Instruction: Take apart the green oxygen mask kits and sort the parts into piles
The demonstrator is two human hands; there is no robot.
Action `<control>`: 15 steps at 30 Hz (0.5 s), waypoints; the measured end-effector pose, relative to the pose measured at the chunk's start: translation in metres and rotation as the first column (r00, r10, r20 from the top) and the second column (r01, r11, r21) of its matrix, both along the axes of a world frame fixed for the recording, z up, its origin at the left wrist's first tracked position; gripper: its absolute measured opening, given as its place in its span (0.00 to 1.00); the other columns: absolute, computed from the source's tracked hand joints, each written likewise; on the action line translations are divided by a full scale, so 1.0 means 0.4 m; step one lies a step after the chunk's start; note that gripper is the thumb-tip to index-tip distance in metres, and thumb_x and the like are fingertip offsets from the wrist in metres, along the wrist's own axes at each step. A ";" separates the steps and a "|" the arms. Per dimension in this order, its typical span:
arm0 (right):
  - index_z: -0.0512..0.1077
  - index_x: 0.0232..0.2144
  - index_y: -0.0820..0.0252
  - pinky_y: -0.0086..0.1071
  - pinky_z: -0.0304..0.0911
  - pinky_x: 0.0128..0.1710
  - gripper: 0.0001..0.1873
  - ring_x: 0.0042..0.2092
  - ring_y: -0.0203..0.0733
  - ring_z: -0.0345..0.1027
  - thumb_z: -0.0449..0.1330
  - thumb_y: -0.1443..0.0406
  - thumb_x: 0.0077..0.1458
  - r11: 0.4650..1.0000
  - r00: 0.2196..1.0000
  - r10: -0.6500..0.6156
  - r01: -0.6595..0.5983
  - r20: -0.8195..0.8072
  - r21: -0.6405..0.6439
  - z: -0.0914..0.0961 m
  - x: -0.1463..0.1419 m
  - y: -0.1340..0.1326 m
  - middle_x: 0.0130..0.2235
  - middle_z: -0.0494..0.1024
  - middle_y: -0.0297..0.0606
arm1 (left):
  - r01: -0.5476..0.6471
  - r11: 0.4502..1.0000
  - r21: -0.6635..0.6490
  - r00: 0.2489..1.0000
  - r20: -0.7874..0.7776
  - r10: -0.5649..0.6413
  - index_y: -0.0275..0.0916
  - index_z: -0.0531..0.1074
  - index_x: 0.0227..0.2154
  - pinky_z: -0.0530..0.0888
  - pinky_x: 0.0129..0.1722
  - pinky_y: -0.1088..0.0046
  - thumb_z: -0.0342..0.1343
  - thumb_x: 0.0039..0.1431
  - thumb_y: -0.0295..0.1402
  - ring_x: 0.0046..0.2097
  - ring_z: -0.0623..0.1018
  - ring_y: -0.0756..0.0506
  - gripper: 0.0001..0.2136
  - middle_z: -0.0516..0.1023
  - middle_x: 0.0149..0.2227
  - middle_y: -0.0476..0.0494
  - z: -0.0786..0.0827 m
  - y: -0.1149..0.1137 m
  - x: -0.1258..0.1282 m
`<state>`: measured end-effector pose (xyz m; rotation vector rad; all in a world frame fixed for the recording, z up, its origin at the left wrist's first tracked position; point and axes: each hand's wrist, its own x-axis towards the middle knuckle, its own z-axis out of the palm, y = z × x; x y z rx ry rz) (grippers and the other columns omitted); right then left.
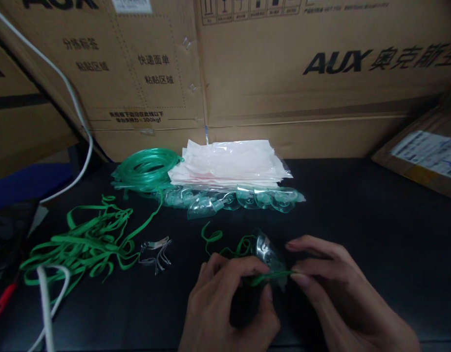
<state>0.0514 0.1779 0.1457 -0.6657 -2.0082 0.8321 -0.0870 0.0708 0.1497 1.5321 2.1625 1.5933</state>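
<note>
Two hands, left [228, 298] and right [331, 283], both pinching one clear mask [269, 254] with one green strap [225, 247]

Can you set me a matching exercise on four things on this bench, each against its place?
Things:
1. coiled green tubing
2. stack of clear bags
3. loose green straps
4. clear mask

Places:
A. far left of the dark table, spread in a tangle
B. between the left hand and right hand
C. at the back, beside the bags on their left
D. at the back centre, against the cardboard box

Pairs: 1-C, 2-D, 3-A, 4-B
</note>
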 end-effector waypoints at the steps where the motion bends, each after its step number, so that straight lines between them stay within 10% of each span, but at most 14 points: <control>1: 0.74 0.37 0.46 0.28 0.70 0.48 0.10 0.51 0.41 0.74 0.59 0.70 0.67 0.999 1.000 -0.025 0.025 -0.018 -0.020 0.000 -0.002 -0.002 0.50 0.76 0.32 | -0.006 1.000 -0.002 1.000 0.005 0.006 0.51 0.76 0.42 0.75 0.37 0.72 0.58 0.54 0.20 0.35 0.78 0.48 0.18 0.80 0.33 0.56 0.001 -0.001 0.000; 10: 0.74 0.37 0.50 0.25 0.74 0.44 0.05 0.47 0.40 0.77 0.63 0.68 0.64 0.975 0.949 -0.216 0.198 -0.229 -0.098 0.003 -0.016 -0.009 0.46 0.79 0.36 | -0.048 0.998 -0.045 0.999 0.000 0.048 0.49 0.76 0.39 0.72 0.34 0.72 0.57 0.54 0.22 0.31 0.76 0.48 0.14 0.76 0.29 0.56 0.012 -0.001 -0.002; 15: 0.69 0.57 0.43 0.24 0.77 0.47 0.16 0.51 0.40 0.80 0.60 0.62 0.68 0.996 0.998 0.043 -0.040 0.048 -0.079 -0.017 -0.003 0.018 0.53 0.82 0.34 | -0.003 1.000 -0.014 1.000 0.024 0.003 0.50 0.74 0.41 0.72 0.33 0.74 0.55 0.54 0.20 0.30 0.76 0.50 0.17 0.80 0.32 0.58 0.003 -0.003 0.005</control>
